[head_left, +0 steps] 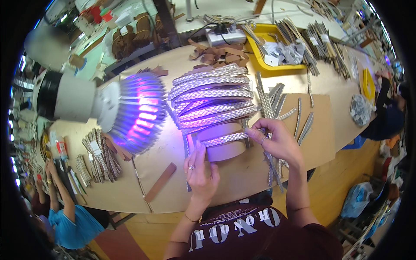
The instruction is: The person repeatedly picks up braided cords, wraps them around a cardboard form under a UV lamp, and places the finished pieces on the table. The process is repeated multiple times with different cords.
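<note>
A silvery-white, flat braided strip (225, 139) lies across a smooth, tan, rounded form (226, 152) on the brown-covered desk (173, 197). The right hand (277, 141) pinches the strip's right end; the left hand (201, 175) rests extended fingertips at the other, thumb spread away. It should handle light and limp (plaits may fray), so best held near both ends.

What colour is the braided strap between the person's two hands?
The braided strap looks pale silvery white; the head view shows it best.
</note>
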`<state>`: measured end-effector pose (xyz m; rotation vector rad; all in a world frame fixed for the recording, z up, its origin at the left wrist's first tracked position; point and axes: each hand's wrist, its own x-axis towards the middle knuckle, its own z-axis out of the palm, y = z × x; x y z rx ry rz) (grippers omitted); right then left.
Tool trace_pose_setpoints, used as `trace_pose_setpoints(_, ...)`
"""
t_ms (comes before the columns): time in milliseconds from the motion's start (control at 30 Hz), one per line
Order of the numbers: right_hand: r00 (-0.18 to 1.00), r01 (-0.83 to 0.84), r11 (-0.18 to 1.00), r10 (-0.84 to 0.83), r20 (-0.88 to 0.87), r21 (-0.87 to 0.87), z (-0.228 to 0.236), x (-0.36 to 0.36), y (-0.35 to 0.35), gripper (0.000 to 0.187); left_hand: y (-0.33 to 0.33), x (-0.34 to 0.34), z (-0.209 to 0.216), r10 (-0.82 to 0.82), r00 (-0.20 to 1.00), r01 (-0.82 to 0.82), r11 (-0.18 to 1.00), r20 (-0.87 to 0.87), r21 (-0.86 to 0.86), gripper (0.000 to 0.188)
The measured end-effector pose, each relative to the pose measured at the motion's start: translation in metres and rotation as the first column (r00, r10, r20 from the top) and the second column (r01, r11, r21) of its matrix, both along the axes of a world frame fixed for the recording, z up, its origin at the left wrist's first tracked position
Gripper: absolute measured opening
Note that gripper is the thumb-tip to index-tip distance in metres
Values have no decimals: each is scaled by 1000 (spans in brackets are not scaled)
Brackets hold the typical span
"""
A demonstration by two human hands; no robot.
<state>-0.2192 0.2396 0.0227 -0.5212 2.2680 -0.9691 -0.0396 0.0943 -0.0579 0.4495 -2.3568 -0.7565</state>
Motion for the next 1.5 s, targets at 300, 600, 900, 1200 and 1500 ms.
trace_pose_setpoints(300,998,-4,996,10,63,-89,-20,-1,3,43,4,2,2,45,995,-42,998,85,-39,50)
trace_pose_setpoints(600,997,27,976,-11,78,-216,-41,1,-1,39,6,2,0,85,992,-82,996,91,-37,48)
trace_pose_setpoints(900,923,279,927,-186,337,-250,-58,12,0,35,10,0,2,104,990,-103,995,99,-15,48)
trace_pose_setpoints(1200,938,316,892,-242,248,-322,-68,21,-5,41,11,2,-2,114,989,-114,993,97,-1,48)
trace_pose_setpoints(1500,913,360,852,-405,-41,-381,-87,42,-16,22,14,3,-12,115,993,-117,991,36,68,54)
